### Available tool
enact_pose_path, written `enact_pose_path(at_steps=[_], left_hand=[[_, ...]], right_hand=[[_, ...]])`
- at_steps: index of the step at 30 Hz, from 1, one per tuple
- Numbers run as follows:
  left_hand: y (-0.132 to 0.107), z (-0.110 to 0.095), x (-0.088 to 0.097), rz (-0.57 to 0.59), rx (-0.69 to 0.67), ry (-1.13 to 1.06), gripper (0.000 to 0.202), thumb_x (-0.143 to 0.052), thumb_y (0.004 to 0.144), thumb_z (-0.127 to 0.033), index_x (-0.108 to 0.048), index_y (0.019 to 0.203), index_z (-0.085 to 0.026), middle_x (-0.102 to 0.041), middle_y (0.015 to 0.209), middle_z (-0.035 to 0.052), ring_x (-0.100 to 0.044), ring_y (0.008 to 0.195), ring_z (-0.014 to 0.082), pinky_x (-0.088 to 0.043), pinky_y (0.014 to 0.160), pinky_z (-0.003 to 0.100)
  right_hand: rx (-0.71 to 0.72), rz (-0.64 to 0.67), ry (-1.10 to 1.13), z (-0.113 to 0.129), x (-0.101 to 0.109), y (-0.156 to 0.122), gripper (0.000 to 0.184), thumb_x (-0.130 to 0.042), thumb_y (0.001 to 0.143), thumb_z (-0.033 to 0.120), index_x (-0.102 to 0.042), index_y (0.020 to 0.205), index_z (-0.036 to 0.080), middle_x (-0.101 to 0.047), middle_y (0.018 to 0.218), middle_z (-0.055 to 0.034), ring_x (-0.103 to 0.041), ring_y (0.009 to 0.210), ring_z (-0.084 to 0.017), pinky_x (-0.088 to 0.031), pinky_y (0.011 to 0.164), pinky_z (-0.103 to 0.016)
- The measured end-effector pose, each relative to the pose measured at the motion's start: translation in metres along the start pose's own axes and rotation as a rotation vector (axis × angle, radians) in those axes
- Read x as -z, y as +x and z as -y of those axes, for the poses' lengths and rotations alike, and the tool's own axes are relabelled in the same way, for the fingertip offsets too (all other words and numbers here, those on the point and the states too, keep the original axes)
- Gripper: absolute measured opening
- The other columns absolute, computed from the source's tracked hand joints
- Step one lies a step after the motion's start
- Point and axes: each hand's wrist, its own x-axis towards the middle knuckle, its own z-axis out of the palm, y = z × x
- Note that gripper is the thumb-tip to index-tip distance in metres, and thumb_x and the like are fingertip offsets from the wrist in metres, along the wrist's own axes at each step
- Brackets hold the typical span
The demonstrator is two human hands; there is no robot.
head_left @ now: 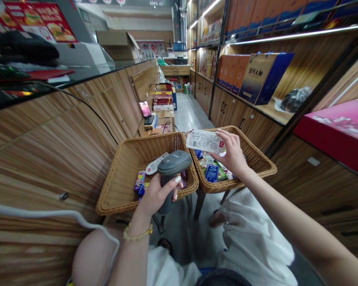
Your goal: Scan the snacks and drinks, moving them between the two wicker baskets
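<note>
My left hand (pixel 158 195) is wrapped round the handle of a dark grey barcode scanner (pixel 174 161), held above the front right part of the left wicker basket (pixel 110 178). Between the thumb and fingers of my right hand (pixel 231 153) is a white printed packet (pixel 205 141) with a barcode and small text on its face. It is over the right wicker basket (pixel 258 159), which contains several colourful small packages, among them a blue packet (pixel 211 173). In the left basket lie a white rounded packet (pixel 155 163) and a purple-yellow packet (pixel 139 178), partly hidden by the scanner.
A wood-panelled counter (pixel 86 115) runs along the left, with an open cardboard box (pixel 117 44) on top. Shelves on the right hold gift boxes (pixel 265 77), and a pink-red box (pixel 340 131) stands nearer. Stacked boxes (pixel 163 97) line the aisle. A white cable (pixel 47 212) crosses at lower left.
</note>
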Motion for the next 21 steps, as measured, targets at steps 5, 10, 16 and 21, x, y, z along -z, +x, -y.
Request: enact_pose_path(at_steps=[5, 10, 16, 21], left_hand=[[-0.001, 0.002, 0.002, 0.017, -0.015, 0.009, 0.029, -0.068, 0.092, -0.043, -0.064, 0.086, -0.015, -0.067, 0.074, 0.0016, -0.057, 0.050, 0.0103, -0.049, 0.049, 0.024], [-0.001, 0.000, 0.000, 0.007, 0.003, -0.012, 0.031, -0.070, 0.091, -0.044, -0.064, 0.086, -0.014, -0.067, 0.072, 0.0013, -0.056, 0.048, 0.0101, -0.048, 0.048, 0.024], [-0.001, -0.003, 0.000, 0.004, 0.011, -0.038, 0.029, -0.071, 0.090, -0.043, -0.063, 0.090, -0.015, -0.068, 0.076, 0.0008, -0.056, 0.048, 0.0098, -0.048, 0.047, 0.024], [-0.001, 0.002, 0.002, 0.014, 0.012, -0.028, 0.030, -0.071, 0.089, -0.044, -0.063, 0.088, -0.015, -0.068, 0.075, 0.0014, -0.056, 0.048, 0.0100, -0.048, 0.047, 0.024]], right_hand=[[0.078, 0.088, 0.025, 0.014, -0.006, 0.019, 0.081, -0.070, 0.095, 0.028, -0.028, 0.164, 0.027, -0.052, 0.157, -0.0134, -0.053, 0.135, -0.035, -0.048, 0.112, -0.060], [0.279, 0.215, 0.050, 0.036, -0.018, 0.046, 0.080, -0.069, 0.098, 0.033, -0.027, 0.166, 0.027, -0.041, 0.167, -0.0083, -0.040, 0.151, -0.030, -0.039, 0.124, -0.053], [0.171, 0.241, 0.005, 0.028, -0.024, 0.047, 0.072, -0.068, 0.098, 0.036, -0.037, 0.162, 0.029, -0.040, 0.168, -0.0077, -0.041, 0.151, -0.033, -0.038, 0.123, -0.058], [-0.016, 0.155, -0.019, -0.013, -0.016, 0.039, 0.050, -0.055, 0.103, 0.031, -0.050, 0.152, 0.027, -0.051, 0.160, -0.0111, -0.049, 0.143, -0.034, -0.041, 0.118, -0.061]])
